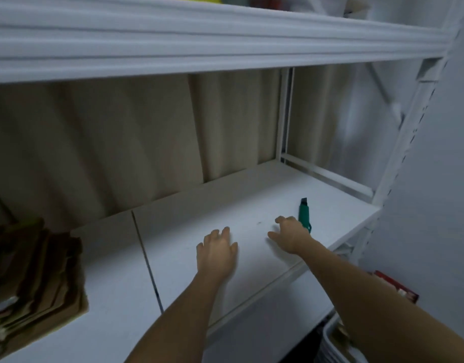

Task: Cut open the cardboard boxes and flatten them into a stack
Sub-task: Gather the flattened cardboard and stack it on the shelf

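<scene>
Both hands are empty, left hand [217, 249] flat on the white shelf [252, 205], right hand [288, 235] with fingers loose beside the green box cutter [304, 214], flattened cardboard stack [34, 279] far left; cutter's probably light, slick plastic, so grip mid-handle.

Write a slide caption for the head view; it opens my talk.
Both hands reach over a white shelf toward a green cutter.

This looks like a storeroom or stock area rather than a living space. White metal shelving [252, 218] with slotted uprights [409, 142] fills the view, backed by tall cardboard sheets [121, 142]. A stack of flattened boxes [34, 279] and a green cutter [304, 214] lie on the shelf, with bins [335, 344] below.
</scene>
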